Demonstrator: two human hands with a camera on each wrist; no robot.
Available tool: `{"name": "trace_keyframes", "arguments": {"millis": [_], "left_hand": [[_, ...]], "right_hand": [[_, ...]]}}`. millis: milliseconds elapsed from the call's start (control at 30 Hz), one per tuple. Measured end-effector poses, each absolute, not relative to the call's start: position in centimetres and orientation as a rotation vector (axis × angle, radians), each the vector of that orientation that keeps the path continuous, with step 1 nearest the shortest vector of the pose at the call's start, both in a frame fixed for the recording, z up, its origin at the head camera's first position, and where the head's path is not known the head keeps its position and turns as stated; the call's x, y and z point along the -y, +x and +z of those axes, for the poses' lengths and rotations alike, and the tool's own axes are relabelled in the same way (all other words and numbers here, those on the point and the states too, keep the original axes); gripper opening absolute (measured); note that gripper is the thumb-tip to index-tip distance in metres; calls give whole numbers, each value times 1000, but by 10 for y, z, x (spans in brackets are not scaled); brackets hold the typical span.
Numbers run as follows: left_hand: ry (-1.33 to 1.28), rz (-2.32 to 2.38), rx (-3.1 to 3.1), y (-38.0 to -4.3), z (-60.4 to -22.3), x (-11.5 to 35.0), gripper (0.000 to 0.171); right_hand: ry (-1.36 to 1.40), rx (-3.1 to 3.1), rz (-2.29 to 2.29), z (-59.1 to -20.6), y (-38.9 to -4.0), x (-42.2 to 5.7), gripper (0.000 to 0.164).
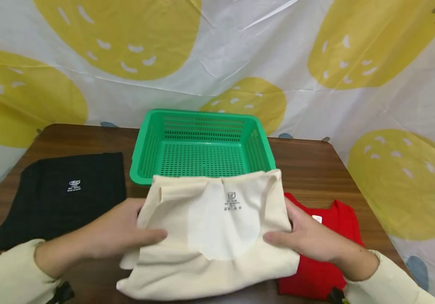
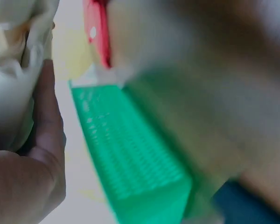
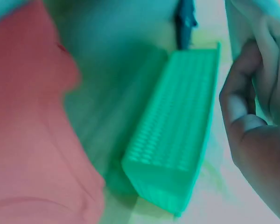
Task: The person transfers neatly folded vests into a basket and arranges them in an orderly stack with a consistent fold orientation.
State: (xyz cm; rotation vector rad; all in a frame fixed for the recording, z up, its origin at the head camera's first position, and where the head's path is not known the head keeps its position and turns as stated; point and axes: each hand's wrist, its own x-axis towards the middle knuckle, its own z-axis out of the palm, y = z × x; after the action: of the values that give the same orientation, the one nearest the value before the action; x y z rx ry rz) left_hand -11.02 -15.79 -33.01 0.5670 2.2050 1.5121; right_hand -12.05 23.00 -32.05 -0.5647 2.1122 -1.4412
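Observation:
A folded cream shirt (image 1: 164, 270) with a white inner panel and printed neck label hangs between both hands in front of the green basket (image 1: 137, 164). My left hand (image 1: 120, 232) grips its left side, thumb over the front and the other fingers tucked behind. On the opposite side my right hand (image 1: 312, 238) pinches the cloth the same way. The lower edge of the shirt sags in loose folds. In the left wrist view, the left hand (image 2: 28, 179) holds bunched cream cloth (image 2: 11, 107). Curled fingers of the right hand (image 3: 266, 149) show against the cloth in the right wrist view.
A folded black shirt (image 1: 69, 198) lies on the left of the brown table (image 1: 301, 164). To the right, partly behind the right arm, is a folded red shirt (image 1: 308, 274). A white curtain (image 1: 240, 50) with yellow fruit prints hangs behind the table.

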Motion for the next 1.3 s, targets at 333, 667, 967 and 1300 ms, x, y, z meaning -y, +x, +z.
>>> {"name": "trace_keyframes", "arguments": {"millis": [333,667,967,1300], "left_hand": [[351,1423,-2550,-193,-289,163,51],[362,1239,-2700,-271,-294,156,48],[432,944,-2783,-294,-319,148,46],[371,792,-2745,-289,-340,139,61]], "right_hand": [[-314,-2162,-1674,-305,-208,-202,47],[-231,-2363,-1516,-304,-271,-180,54],[-261,-2624,-1155,-328,-292,-156,59],[-282,-2763,-781,-345,-298,-144,78]]}}
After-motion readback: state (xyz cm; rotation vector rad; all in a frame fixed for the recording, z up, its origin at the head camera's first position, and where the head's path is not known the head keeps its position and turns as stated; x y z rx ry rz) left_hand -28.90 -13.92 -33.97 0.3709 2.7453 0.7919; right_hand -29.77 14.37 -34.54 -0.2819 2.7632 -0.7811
